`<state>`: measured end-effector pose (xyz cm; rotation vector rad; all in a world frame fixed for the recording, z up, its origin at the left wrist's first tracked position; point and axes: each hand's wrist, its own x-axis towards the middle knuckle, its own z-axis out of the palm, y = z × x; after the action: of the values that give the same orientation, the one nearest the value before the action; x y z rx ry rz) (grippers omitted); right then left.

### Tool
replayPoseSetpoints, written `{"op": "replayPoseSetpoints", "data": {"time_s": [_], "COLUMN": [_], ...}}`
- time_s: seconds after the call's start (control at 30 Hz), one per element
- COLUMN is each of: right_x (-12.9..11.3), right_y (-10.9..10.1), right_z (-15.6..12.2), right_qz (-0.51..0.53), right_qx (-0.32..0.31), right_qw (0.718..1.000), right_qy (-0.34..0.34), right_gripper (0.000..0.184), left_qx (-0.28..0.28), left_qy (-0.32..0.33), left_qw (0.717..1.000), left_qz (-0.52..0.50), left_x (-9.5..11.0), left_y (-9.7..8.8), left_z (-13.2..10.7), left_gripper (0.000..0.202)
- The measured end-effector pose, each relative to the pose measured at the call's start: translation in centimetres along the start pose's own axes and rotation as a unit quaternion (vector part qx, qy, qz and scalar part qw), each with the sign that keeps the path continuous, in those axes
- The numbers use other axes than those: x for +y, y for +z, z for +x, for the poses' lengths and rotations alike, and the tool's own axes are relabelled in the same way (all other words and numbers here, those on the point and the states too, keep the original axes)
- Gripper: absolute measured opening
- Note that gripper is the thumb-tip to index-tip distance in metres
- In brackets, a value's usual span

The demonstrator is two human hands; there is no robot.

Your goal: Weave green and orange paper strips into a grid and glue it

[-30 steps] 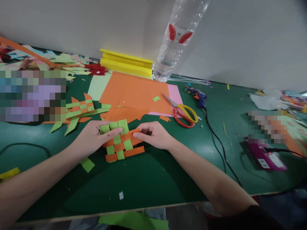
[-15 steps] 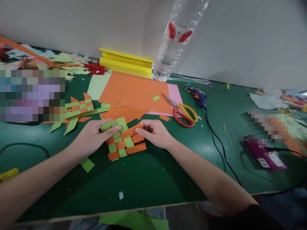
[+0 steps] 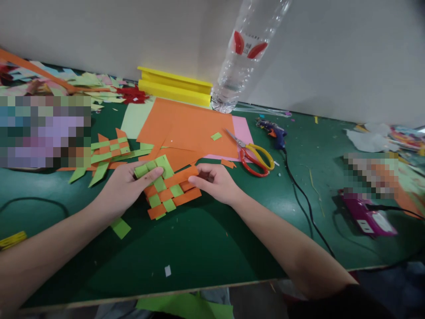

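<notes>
Between my hands is a small woven paper piece (image 3: 166, 193) of orange and light green strips, held over the green table. My left hand (image 3: 133, 180) grips its upper left part, the thumb lying on the green strips and the other fingers hidden behind. At its right side, my right hand (image 3: 214, 179) pinches the loose end of an orange strip between thumb and fingers. Some orange strip ends stick out toward that hand. Another woven green and orange paper piece (image 3: 111, 148) lies on the table beyond my left forearm.
Behind my hands lie orange paper sheets (image 3: 189, 124), scissors (image 3: 255, 155) with red and yellow handles, and a corded glue gun (image 3: 274, 133). A plastic bottle (image 3: 245, 57) stands by the wall beside a yellow holder (image 3: 174, 86). At right sits a purple power socket (image 3: 368, 215).
The woven piece has tilted slightly, its right side rising a little and its lower orange strip swinging up. Both hands keep their grip and have barely shifted.
</notes>
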<state>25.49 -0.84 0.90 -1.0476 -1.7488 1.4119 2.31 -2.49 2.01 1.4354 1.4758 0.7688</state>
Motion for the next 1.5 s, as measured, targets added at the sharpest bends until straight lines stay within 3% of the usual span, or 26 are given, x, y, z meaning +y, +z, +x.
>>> {"op": "replayPoseSetpoints", "data": {"time_s": [0.13, 0.37, 0.6, 0.97, 1.13, 1.3, 1.5], "right_x": [-0.1, 0.2, 0.6, 0.4, 0.3, 0.1, 0.4], "right_y": [0.0, -0.3, -0.2, -0.2, -0.2, -0.4, -0.5], "right_z": [0.2, 0.4, 0.5, 0.5, 0.2, 0.2, 0.4], "right_qz": [0.005, 0.052, 0.109, 0.1, 0.041, -0.033, -0.059], "right_qx": [0.004, -0.012, -0.006, 0.016, 0.038, 0.012, 0.011], "right_qw": [1.0, 0.997, 0.993, 0.994, 0.998, 0.999, 0.998], "right_qy": [0.006, 0.06, 0.051, 0.04, 0.002, 0.006, 0.018], "right_gripper": [0.039, 0.024, 0.024, 0.033, 0.033, 0.031, 0.028], "left_qx": [0.017, 0.031, 0.049, 0.073, 0.095, 0.124, 0.134], "left_qy": [0.002, 0.012, 0.022, 0.027, 0.024, 0.023, -0.011], "left_qw": [0.999, 0.999, 0.997, 0.995, 0.995, 0.992, 0.991], "left_qz": [-0.028, 0.029, 0.058, 0.056, 0.018, -0.003, 0.021], "left_x": [0.2, 0.0, 0.0, 0.2, -0.2, -0.6, 0.5], "left_y": [0.1, -0.1, -0.1, -0.1, 0.0, -0.2, -0.3], "left_z": [0.0, 0.0, 0.1, 0.2, 0.4, 0.4, 0.2], "left_gripper": [0.041, 0.039, 0.037, 0.04, 0.044, 0.038, 0.037]}}
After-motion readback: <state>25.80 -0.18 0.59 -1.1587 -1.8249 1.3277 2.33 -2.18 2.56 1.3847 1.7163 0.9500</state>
